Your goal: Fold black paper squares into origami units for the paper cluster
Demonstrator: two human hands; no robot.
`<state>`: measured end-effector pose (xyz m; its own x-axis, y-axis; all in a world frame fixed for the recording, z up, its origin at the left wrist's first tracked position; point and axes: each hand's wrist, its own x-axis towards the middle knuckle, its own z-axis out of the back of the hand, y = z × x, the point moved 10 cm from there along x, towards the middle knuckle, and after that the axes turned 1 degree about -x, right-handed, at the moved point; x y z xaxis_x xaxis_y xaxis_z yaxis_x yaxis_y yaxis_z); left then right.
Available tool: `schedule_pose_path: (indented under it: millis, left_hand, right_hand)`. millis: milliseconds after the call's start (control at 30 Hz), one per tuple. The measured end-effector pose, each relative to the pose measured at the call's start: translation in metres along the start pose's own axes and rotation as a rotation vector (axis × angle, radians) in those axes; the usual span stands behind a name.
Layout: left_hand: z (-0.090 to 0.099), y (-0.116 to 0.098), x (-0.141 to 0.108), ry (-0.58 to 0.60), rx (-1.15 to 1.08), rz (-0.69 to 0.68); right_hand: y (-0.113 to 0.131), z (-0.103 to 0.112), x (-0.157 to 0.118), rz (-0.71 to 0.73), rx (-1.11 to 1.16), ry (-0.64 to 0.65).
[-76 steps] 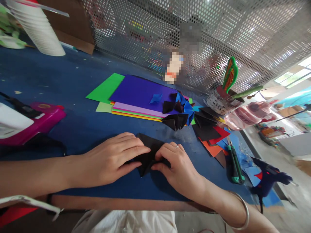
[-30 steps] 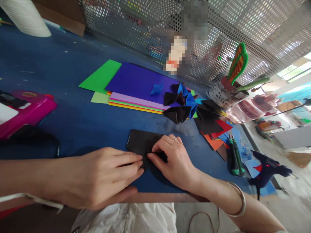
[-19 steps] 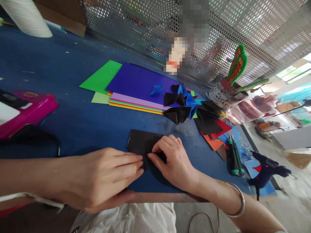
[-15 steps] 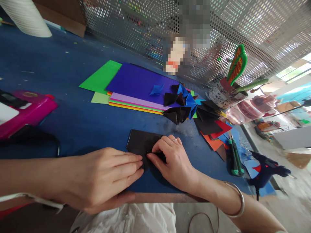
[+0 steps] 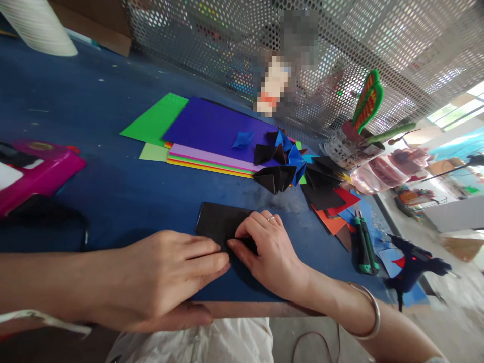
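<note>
A black piece of paper (image 5: 217, 220) lies flat near the front edge of the blue table. My left hand (image 5: 166, 277) rests on its near left part, fingers stretched out and lying flat, thumb low by the table edge. From the right, my right hand (image 5: 270, 249) pinches the paper between thumb and curled fingers, hiding that side of it. A ring and a bangle show on that arm. Beyond the hands sit several folded black paper pieces (image 5: 275, 177), with blue folded ones (image 5: 297, 160) among them.
A stack of coloured paper topped by a purple sheet (image 5: 212, 126) lies behind. On the right are a green utility knife (image 5: 365, 244), a glue gun (image 5: 418, 264), paper scraps (image 5: 328, 222) and a pink bottle (image 5: 385, 171). At left is a magenta device (image 5: 49, 169); mesh (image 5: 212, 55) stands behind.
My left hand's fingertips have slid slightly right over the black paper, and their spacing has shifted. My right hand keeps its pinch in nearly the same spot.
</note>
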<state>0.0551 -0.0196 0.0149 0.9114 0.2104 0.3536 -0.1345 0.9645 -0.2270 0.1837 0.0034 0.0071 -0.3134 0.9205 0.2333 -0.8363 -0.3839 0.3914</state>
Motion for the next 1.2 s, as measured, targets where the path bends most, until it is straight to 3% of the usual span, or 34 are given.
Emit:
schedule_pose_path:
  millis: [333,633,967,1200]
  left_hand:
    - [0.004,-0.007,-0.002,-0.023,-0.043,-0.033]
    - [0.002,-0.006,0.002,0.023,-0.072,-0.074]
    - [0.007,-0.009,0.002,-0.022,-0.085,-0.028]
    - [0.003,-0.007,0.002,0.025,-0.072,-0.055]
  right_hand:
    - [-0.005,-0.002,0.0,-0.053,0.039,0.022]
    - [-0.013,-0.001,0.003,-0.15,0.168,0.168]
    - [-0.023,0.007,0.009,-0.133,0.264,0.207]
    - [-0.03,0.01,0.014,-0.124,0.25,0.261]
